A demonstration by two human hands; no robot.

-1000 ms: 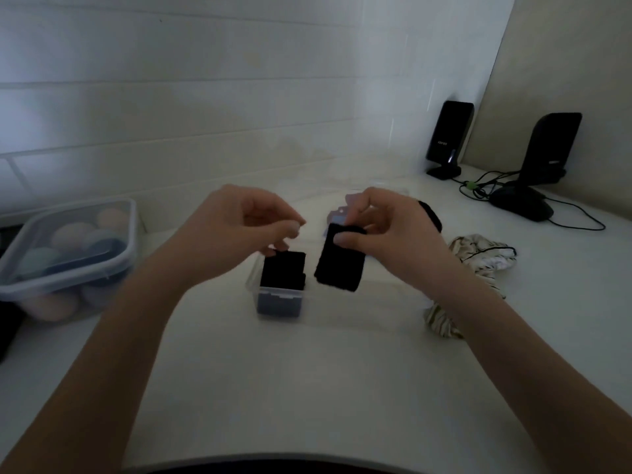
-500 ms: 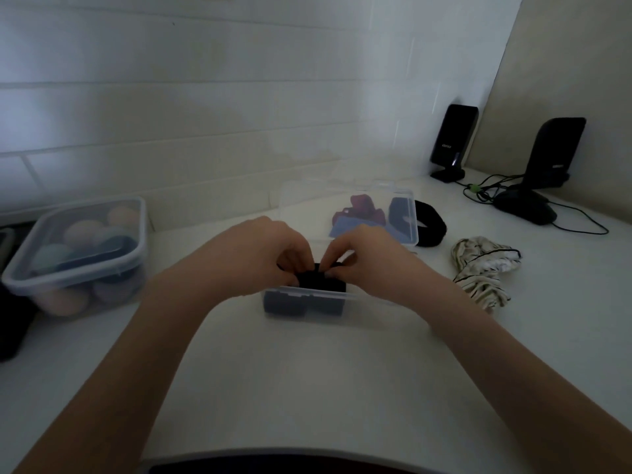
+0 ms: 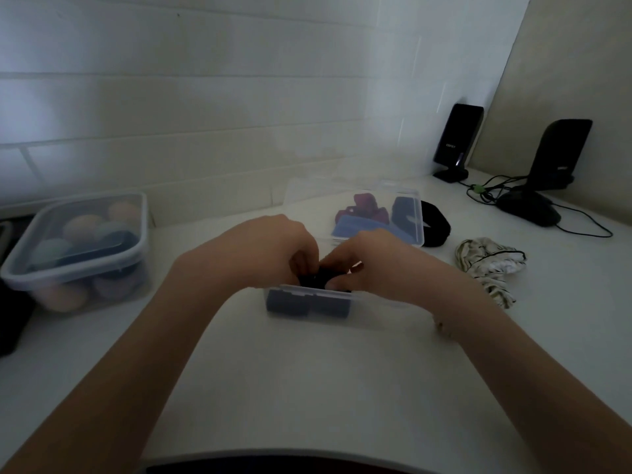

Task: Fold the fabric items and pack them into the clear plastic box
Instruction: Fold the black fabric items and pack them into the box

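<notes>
A clear plastic box point(image 3: 369, 311) stands on the white table in front of me, with dark folded fabric point(image 3: 289, 302) packed at its left end. My left hand point(image 3: 263, 248) and my right hand point(image 3: 369, 261) meet over the box, fingers pinched on a black folded fabric piece point(image 3: 318, 278) pressed down into it. Behind the hands the box's open lid point(image 3: 407, 213) stands up; red, blue and dark fabric pieces point(image 3: 362, 213) show through it. A black fabric band point(image 3: 436, 224) and a striped crumpled fabric point(image 3: 489, 265) lie to the right.
A lidded plastic container point(image 3: 73, 248) with round pastel items stands at the left. Two black speakers point(image 3: 456, 142) point(image 3: 557, 152) and a tangle of cables point(image 3: 492, 193) occupy the back right corner. A tiled wall runs close behind the table.
A second ago my right hand held the black piece up above the box. Both hands have since dropped down together and pushed it into the box beside the other dark piece.
</notes>
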